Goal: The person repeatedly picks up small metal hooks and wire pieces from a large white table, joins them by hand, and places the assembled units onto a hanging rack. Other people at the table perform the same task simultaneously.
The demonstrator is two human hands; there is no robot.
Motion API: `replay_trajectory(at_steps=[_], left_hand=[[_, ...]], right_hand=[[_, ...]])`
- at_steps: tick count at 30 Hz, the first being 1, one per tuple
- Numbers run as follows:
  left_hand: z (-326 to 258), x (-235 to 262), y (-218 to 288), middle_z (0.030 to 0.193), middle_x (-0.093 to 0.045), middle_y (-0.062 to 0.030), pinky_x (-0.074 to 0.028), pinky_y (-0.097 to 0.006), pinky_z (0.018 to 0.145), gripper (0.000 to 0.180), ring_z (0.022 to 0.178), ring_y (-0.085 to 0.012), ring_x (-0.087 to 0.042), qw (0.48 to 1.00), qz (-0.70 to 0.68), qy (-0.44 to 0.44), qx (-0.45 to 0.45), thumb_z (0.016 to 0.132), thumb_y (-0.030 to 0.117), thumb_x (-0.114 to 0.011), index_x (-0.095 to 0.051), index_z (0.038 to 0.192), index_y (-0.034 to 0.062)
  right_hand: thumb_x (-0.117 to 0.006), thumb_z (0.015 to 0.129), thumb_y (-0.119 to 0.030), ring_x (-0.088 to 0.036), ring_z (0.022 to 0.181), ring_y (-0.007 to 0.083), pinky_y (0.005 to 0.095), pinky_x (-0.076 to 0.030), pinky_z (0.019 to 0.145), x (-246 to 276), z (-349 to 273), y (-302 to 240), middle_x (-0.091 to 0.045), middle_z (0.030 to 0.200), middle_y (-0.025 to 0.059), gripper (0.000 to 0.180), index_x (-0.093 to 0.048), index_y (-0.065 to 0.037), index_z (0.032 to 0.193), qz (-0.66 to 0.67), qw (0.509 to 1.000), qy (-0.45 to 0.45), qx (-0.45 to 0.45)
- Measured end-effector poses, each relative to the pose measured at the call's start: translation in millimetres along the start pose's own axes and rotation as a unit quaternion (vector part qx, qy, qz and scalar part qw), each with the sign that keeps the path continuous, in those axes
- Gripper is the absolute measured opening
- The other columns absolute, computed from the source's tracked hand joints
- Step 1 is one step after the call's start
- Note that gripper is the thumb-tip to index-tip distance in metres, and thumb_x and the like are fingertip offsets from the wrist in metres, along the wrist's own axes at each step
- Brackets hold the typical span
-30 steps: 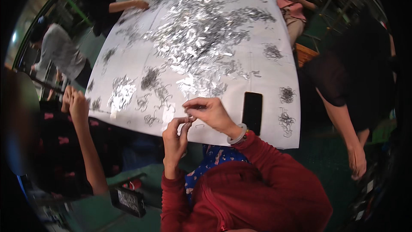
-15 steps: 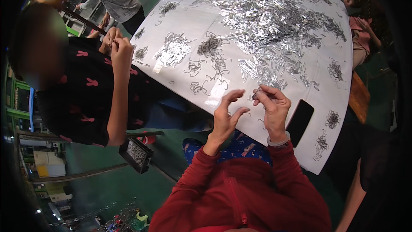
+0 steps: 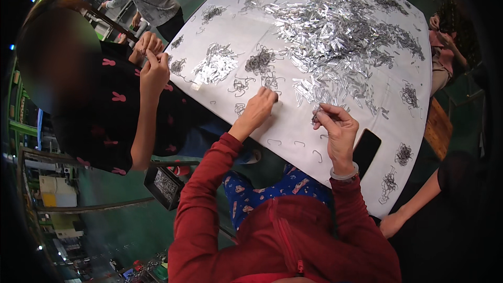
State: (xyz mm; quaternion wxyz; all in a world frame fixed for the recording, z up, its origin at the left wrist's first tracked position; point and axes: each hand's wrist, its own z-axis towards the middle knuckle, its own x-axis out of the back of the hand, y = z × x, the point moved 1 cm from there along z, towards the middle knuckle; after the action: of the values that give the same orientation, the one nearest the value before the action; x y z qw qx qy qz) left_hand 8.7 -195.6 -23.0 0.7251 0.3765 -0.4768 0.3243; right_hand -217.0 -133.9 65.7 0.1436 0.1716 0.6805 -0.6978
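Note:
My left hand [image 3: 257, 109] reaches over the white table, its fingers curled downward beside a small pile of bent wire hooks [image 3: 270, 80]. What its fingertips hold, if anything, is hidden beneath them. My right hand [image 3: 340, 128] is raised over the table's near side, thumb and fingers pinched on a few small, dark wire hooks [image 3: 316, 116]. Between my hands and the near edge lie several single wire hooks [image 3: 299, 143]. Just beyond my right hand spreads a big heap of flat, shiny metal strips [image 3: 332, 31].
A black phone [image 3: 367, 148] lies right of my right hand. A smaller strip pile [image 3: 216, 64] and a dense hook pile [image 3: 259, 61] sit farther left. Co-workers stand around the white table [image 3: 293, 165]; one person's hands [image 3: 152, 55] work at the left edge, and another's hand [image 3: 392, 224] is near right.
My left hand has moved left and away from me to the hooks, its fingers curling in. My right hand stays pinched in nearly the same place. A co-worker's hand has appeared at near right.

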Motion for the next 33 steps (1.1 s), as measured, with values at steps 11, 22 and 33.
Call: replay_trajectory(at_steps=[11,22,33], left_hand=[[-42.6,90.6,103.0,0.081,-0.066,-0.0068,-0.049,-0.024,0.066,0.010,0.070,-0.0110,-0.060,0.818,-0.494,0.170,0.242,0.084,0.004,-0.063,-0.063,0.090,-0.0032],[-77.7,91.4,120.9,0.096,-0.063,-0.0092,-0.047,-0.024,0.079,0.007,0.088,-0.0117,-0.059,0.785,-0.498,0.265,0.255,0.088,-0.002,-0.056,-0.057,0.094,-0.0043],[-131.6,113.2,118.5,0.093,-0.063,-0.0123,-0.046,-0.029,0.085,0.004,0.090,-0.0159,-0.059,0.773,-0.479,0.302,0.288,0.089,0.001,-0.056,-0.054,0.092,-0.0025]], right_hand=[[-0.062,0.082,0.004,-0.062,0.070,0.0134,0.0227,-0.051,0.064,-31.3,-25.7,24.6,-0.066,0.086,0.0124,0.019,-0.063,0.007,0.101,-0.051,0.996,-0.065,-0.024],[-0.063,0.075,0.007,-0.062,0.071,0.0197,0.0259,-0.050,0.063,-55.2,-55.6,31.0,-0.064,0.083,0.0102,0.028,-0.067,-0.003,0.101,-0.258,0.927,-0.126,0.240],[-0.059,0.076,-0.006,-0.063,0.073,0.0336,0.0371,-0.049,0.063,62.6,63.9,48.0,-0.063,0.073,0.0199,0.014,-0.064,0.004,0.084,-0.561,0.820,-0.099,0.057]])
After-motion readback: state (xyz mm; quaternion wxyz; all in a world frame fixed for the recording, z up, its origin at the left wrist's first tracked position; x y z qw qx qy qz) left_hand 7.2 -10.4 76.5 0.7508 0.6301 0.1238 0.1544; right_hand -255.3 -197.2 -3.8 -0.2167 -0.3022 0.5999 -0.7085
